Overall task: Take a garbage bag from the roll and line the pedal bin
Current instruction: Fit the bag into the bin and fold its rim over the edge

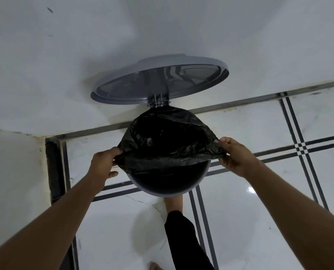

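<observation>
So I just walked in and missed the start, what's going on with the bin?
A person is lining the bin with a black bag. The lid stands open, and a foot sits at the bin's base, probably on the pedal. The left hand and right hand each pinch the bag's edge. The bag covers the far rim; the near rim is still bare.

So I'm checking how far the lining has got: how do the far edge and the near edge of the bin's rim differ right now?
The far rim, by the hinge, is already covered by the black garbage bag; the near rim is bare grey plastic. The bag's near edge is stretched above the opening between the left hand and right hand, not yet folded over. Both belong to the same round pedal bin.
</observation>
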{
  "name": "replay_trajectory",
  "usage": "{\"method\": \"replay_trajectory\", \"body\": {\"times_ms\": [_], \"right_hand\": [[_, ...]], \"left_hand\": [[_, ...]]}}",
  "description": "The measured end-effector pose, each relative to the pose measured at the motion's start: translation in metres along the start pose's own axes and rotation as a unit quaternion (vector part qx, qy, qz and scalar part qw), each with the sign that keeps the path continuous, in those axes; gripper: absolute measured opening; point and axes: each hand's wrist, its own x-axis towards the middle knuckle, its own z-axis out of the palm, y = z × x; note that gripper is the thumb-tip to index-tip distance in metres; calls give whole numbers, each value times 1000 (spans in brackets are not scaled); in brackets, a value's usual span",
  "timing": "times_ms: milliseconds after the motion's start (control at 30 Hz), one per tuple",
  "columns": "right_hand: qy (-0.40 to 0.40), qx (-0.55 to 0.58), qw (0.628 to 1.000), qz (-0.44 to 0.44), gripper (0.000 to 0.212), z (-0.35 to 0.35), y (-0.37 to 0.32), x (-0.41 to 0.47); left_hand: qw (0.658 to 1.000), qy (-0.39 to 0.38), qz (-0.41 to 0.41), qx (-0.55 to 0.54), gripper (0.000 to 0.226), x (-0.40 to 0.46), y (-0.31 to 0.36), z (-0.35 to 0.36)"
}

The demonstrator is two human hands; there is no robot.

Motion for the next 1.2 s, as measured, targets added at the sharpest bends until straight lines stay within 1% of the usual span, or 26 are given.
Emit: {"method": "replay_trajectory", "body": {"times_ms": [67, 100, 133, 200, 233, 267, 300, 333, 400, 467, 533, 633, 767, 833, 900, 967, 1033, 1067, 1100, 1167, 1200], "right_hand": [[0, -9, 1000, -11, 18, 4, 12, -8], [4, -16, 1000, -17, 21, 5, 16, -12], [9, -11, 1000, -23, 25, 5, 19, -14], [8, 1, 999, -34, 18, 5, 22, -21], [-2, -14, 999, -43, 14, 4, 22, -26], [-13, -46, 998, -49, 16, 3, 23, -29], [-18, -79, 995, -59, 21, 3, 26, -32], [-14, -104, 992, -73, 23, 5, 29, -34], [12, -116, 990, -81, 18, 9, 36, -35], [30, -61, 997, -35, 10, 15, 41, -39], [33, 0, 999, 7, 16, 14, 46, -42], [46, 4, 999, 27, 18, 11, 57, -47], [33, -64, 997, 0, 24, 15, 72, -50], [45, -108, 993, -17, 26, 18, 78, -48], [69, -164, 984, -28, 24, 19, 82, -43], [105, -231, 967, -37, 22, 21, 83, -37], [132, -289, 947, -52, 19, 24, 84, -29], [139, -291, 945, -54, 16, 25, 83, -26], [138, -264, 953, -50, 16, 26, 82, -22], [115, -121, 986, -23, 22, 25, 76, -18], [97, -45, 994, -14, 21, 25, 71, -21]], "left_hand": [[998, 13, 41, 45, 21, -8, -9, 3], [996, 25, 63, 60, 24, -14, -13, 5], [995, 22, 77, 58, 37, -19, -17, 7], [997, -7, 74, 23, 67, -26, -24, 9], [997, -9, 73, 9, 78, -30, -29, 10], [997, -1, 76, -7, 84, -33, -35, 11], [997, 16, 72, -30, 85, -37, -40, 14], [995, 36, 71, -64, 83, -41, -47, 17], [987, 72, 72, -126, 76, -48, -64, 24], [979, 108, 66, -158, 61, -56, -79, 33], [974, 130, 56, -175, 49, -68, -88, 45], [970, 151, 58, -180, 52, -82, -98, 62], [975, 157, 76, -140, 57, -81, -99, 72], [983, 142, 83, -86, 54, -75, -103, 73], [986, 130, 109, -13, 48, -71, -107, 71], [985, 116, 122, 37, 38, -65, -105, 65], [986, 114, 106, 65, 25, -58, -98, 57], [988, 111, 88, 59, 22, -52, -95, 54], [992, 105, 59, 30, 20, -47, -91, 52], [995, 73, -3, -67, 22, -40, -84, 50], [991, 58, -29, -115, 24, -38, -81, 49]]}}
